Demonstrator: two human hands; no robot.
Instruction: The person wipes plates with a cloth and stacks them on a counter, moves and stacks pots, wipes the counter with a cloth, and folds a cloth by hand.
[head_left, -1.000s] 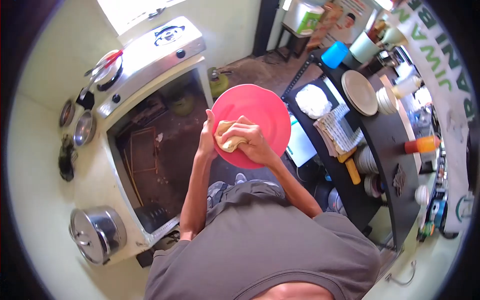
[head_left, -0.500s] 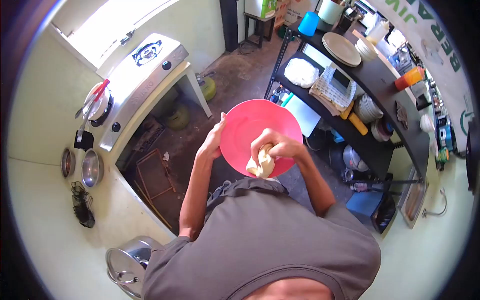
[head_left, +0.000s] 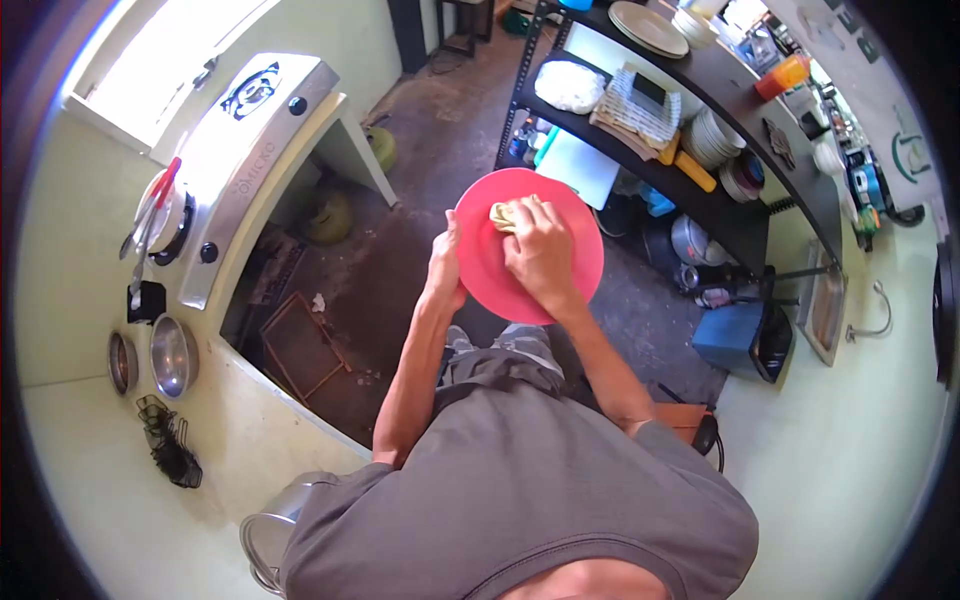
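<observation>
A round pink plastic basin (head_left: pixel 545 295) is held out in front of my body, its inside facing up at me. My left hand (head_left: pixel 445 262) grips its left rim, thumb along the edge and the other fingers hidden behind it. Inside the basin, my right hand (head_left: pixel 540 250) presses a bunched cream-coloured cloth (head_left: pixel 503 215) against the surface, near the upper middle. Its fingers are closed over the cloth, with part of the cloth sticking out at the left.
On the left counter stand a gas stove (head_left: pixel 255 150), a pot with red-handled utensils (head_left: pixel 160 205) and a metal bowl (head_left: pixel 174 355). At right, a black shelf (head_left: pixel 730 100) carries plates (head_left: pixel 645 28), a wrapped white bundle (head_left: pixel 568 87) and a rolling pin (head_left: pixel 695 170). A blue bin (head_left: pixel 728 340) stands below.
My right hand has moved the cloth from the basin's near side up to its far part. The basin sits slightly higher in view, and the camera view has shifted.
</observation>
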